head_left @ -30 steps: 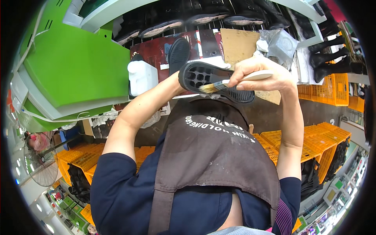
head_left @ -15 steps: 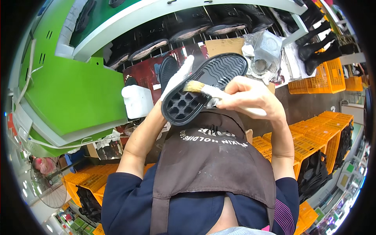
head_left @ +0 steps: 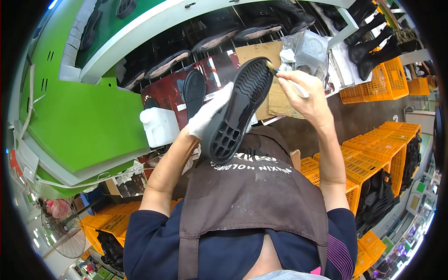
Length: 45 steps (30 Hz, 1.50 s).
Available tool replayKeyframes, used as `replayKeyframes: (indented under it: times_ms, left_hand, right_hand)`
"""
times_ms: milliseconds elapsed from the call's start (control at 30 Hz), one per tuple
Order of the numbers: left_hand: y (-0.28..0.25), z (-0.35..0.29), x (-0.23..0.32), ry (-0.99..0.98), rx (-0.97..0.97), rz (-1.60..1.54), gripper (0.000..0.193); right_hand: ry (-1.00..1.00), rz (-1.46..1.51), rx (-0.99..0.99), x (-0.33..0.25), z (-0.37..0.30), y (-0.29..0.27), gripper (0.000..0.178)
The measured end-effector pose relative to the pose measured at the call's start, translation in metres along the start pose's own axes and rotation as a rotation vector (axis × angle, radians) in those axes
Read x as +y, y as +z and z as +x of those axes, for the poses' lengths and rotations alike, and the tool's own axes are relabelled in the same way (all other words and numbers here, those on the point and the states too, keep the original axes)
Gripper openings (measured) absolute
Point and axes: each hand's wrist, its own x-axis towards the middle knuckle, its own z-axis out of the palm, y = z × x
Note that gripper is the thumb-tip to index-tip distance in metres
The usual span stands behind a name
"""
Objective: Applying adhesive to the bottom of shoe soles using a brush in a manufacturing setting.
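Note:
A black shoe sole (head_left: 240, 105) is tilted in front of my apron, its wavy tread and honeycomb heel facing me. My left hand (head_left: 211, 112), in a white glove, is closed around the sole's left side. With its bare fingers, my right hand (head_left: 305, 95) grips a paintbrush (head_left: 298, 88) by the pale handle. Its bristles touch the sole's edge near the toe. To the left of the gloved hand lies another black sole (head_left: 193, 91) on the bench. A white plastic jug (head_left: 159, 128) stands beside it.
Several black boots (head_left: 214, 39) lie in a row on a rack behind the bench. Brown cardboard (head_left: 282, 105) and a clear plastic-wrapped container (head_left: 311, 49) are at the far right of the bench. Orange crates (head_left: 368, 156) stand to my right; a green panel (head_left: 84, 107) is at left.
The sole has turned more upright, its toe pointing away. My right hand and the brush have moved from near the heel to the toe edge.

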Motion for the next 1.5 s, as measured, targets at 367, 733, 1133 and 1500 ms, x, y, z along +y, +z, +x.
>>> replayKeyframes:
  times_ms: [367,733,1133,1500]
  left_hand:
    - [-0.012,-0.001,0.008,0.020,-0.057,-0.225,0.050]
    - [-0.009,-0.008,0.016,-0.061,0.060,-0.255,0.047]
    - [-0.031,0.005,0.002,0.047,0.020,-0.131,0.051]
    - [-0.036,0.009,0.009,0.106,0.034,-0.206,0.048]
  right_hand:
    - [-0.106,0.162,-0.091,-0.010,0.011,-0.003,0.013]
    - [-0.268,0.235,-0.332,-0.018,0.005,0.014,0.029]
    - [-0.149,0.261,-0.175,-0.032,0.002,0.012,0.012]
    - [-0.247,0.577,-0.553,-0.085,-0.022,0.042,0.018]
